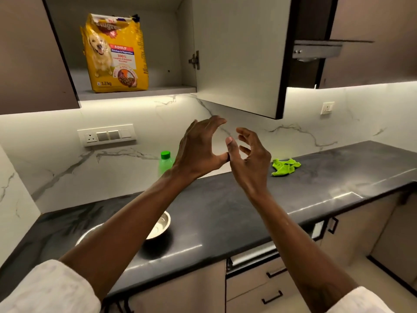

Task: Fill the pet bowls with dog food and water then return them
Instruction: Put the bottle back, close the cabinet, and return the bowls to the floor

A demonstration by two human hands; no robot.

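A yellow dog food bag (115,54) stands upright on the shelf of the open upper cabinet (137,92). Both my hands are raised in front of the marble backsplash, below that shelf. My left hand (198,150) and my right hand (250,154) hold nothing, their fingers spread and curved, thumbs nearly touching. Two steel pet bowls sit on the dark countertop under my left forearm: one (161,224) partly visible, the other (86,236) mostly hidden. A green-capped water bottle (165,160) stands against the backsplash just left of my left wrist.
The cabinet door (239,53) hangs open to the right of the shelf, above my hands. A green cloth (284,167) lies on the countertop (316,184) at the right. A switch panel (106,135) is on the wall at left. Drawers (270,283) run below the counter.
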